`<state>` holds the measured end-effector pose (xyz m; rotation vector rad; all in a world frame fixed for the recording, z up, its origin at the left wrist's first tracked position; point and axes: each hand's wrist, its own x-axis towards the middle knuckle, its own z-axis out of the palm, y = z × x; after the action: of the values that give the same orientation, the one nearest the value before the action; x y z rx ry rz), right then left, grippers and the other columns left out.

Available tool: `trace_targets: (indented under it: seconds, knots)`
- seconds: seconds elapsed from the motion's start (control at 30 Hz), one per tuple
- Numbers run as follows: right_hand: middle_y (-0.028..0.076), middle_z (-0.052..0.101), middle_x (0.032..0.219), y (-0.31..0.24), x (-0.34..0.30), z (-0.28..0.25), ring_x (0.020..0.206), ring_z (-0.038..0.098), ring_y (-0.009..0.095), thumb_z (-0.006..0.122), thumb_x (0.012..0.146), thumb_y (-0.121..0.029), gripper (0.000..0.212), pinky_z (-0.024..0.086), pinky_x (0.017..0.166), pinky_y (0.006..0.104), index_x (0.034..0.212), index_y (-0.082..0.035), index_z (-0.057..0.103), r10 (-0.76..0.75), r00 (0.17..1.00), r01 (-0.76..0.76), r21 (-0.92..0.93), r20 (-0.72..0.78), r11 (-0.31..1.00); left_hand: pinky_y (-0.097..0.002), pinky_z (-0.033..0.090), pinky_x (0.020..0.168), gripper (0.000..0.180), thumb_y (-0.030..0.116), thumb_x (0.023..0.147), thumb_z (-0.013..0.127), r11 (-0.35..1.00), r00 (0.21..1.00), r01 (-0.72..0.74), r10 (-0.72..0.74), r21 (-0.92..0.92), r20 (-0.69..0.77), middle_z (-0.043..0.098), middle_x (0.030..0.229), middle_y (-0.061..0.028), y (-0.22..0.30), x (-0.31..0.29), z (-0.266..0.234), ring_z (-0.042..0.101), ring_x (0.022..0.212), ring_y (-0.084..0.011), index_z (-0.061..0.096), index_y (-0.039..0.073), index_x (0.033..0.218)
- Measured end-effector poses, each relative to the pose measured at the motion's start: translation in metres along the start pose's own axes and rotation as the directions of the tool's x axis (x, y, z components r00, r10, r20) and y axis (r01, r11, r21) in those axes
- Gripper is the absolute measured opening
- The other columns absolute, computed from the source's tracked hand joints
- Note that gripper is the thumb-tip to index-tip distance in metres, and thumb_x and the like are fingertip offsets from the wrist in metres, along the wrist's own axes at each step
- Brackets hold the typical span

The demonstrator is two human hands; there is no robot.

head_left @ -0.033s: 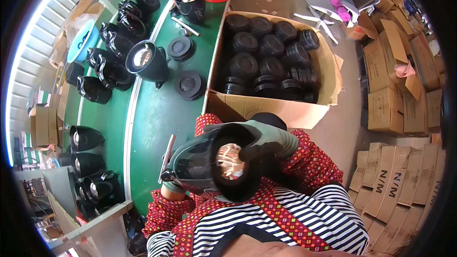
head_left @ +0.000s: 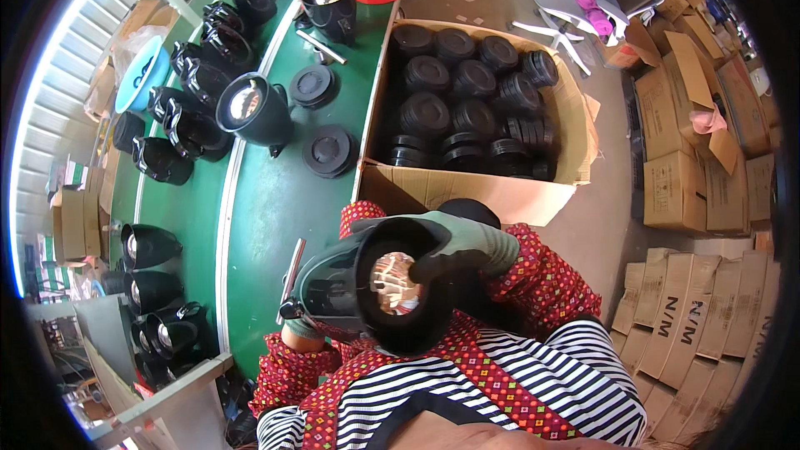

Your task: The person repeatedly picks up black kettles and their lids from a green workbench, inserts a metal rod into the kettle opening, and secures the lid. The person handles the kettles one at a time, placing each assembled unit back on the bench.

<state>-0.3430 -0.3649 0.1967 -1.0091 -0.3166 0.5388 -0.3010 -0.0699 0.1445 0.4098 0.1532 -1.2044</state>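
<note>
A black jug body (head_left: 333,279) lies tipped in front of me, its wide mouth toward me and a shiny, mirror-like liner (head_left: 397,283) inside. My right hand (head_left: 467,246), in a grey-green glove with dark fingers, is closed over the rim from the right, with a dark finger reaching into the mouth. My left hand (head_left: 307,330) bears the jug from its lower left side; only the glove near the wrist shows and its fingers are hidden behind the jug. A metal rod (head_left: 292,275) sticks up beside the jug's left side.
A green workbench (head_left: 267,225) carries rows of black jug bodies (head_left: 200,129), two round black discs (head_left: 327,151) and a blue basin (head_left: 143,75). Beyond my right hand stands an open carton (head_left: 479,187) full of black discs. Stacked cartons (head_left: 675,192) and a grey chair (head_left: 562,4) are at right.
The jug has turned a little, its mouth shifting slightly to the left and up. My right hand moves with it and keeps its hold on the rim.
</note>
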Motion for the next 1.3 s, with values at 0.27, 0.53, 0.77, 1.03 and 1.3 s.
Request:
trace_targets:
  seconds: [0.27, 0.53, 0.77, 1.03, 1.3]
  knots:
    - [0.028, 0.057, 0.15, 0.06, 0.013, -0.307, 0.133, 0.06, 0.046, 0.039, 0.084, -0.098, 0.103, 0.045, 0.113, 0.0548, 0.167, -0.036, 0.033, -0.158, 0.221, -0.845, -0.269, -0.963, 0.462, -0.0529, 0.04, 0.124, 0.073, 0.058, 0.109, 0.039, 0.994, 0.99, -0.11, 0.11, 0.002, -0.094, 0.051, 0.16, -0.0211, 0.027, 0.01, -0.031, 0.055, 0.142, -0.0346, 0.046, 0.005, 0.159]
    - [0.027, 0.048, 0.158, 0.113, 0.019, -0.408, 0.14, 0.048, 0.048, 0.052, 0.067, -0.105, 0.124, 0.035, 0.116, 0.062, 0.169, -0.04, 0.028, -0.08, -0.152, -0.936, 0.118, -0.985, 0.332, -0.0514, 0.041, 0.123, 0.072, 0.055, 0.106, 0.047, 0.982, 0.974, -0.19, 0.189, 0.004, -0.122, 0.053, 0.159, -0.021, 0.036, 0.016, -0.045, 0.057, 0.141, -0.0342, 0.048, 0.003, 0.157]
    - [0.026, 0.055, 0.149, 0.059, 0.002, -0.274, 0.132, 0.059, 0.038, 0.061, 0.107, -0.041, 0.065, 0.049, 0.107, 0.0472, 0.162, -0.013, 0.043, -0.574, 0.38, -0.377, -0.688, -0.726, 0.62, -0.05, 0.043, 0.122, 0.072, 0.052, 0.104, 0.053, 0.976, 0.974, -0.219, 0.219, 0.023, -0.051, 0.054, 0.157, -0.0209, 0.03, 0.021, -0.037, 0.058, 0.139, -0.0339, 0.051, 0.002, 0.154]
    - [0.025, 0.046, 0.161, 0.0, 0.002, -0.012, 0.148, 0.043, 0.043, 0.068, 0.094, -0.066, 0.097, 0.034, 0.123, 0.0512, 0.16, 0.001, 0.045, -0.58, 0.788, 0.132, -0.862, -0.209, 0.489, -0.0485, 0.045, 0.12, 0.071, 0.049, 0.101, 0.06, 0.971, 0.969, -0.239, 0.237, 0.021, 0.07, 0.056, 0.156, -0.0209, 0.002, 0.023, -0.02, 0.06, 0.138, -0.0335, 0.053, 0.0, 0.152]
    - [0.029, 0.044, 0.161, 0.004, -0.01, 0.041, 0.147, 0.044, 0.046, 0.07, 0.091, -0.068, 0.099, 0.036, 0.12, 0.055, 0.159, 0.0, 0.048, -0.588, 0.803, 0.225, -0.867, -0.093, 0.445, -0.047, 0.046, 0.119, 0.071, 0.046, 0.098, 0.068, 0.955, 0.945, -0.288, 0.271, 0.077, 0.181, 0.057, 0.154, -0.0208, -0.017, -0.001, -0.001, 0.061, 0.136, -0.0332, 0.055, -0.001, 0.15]
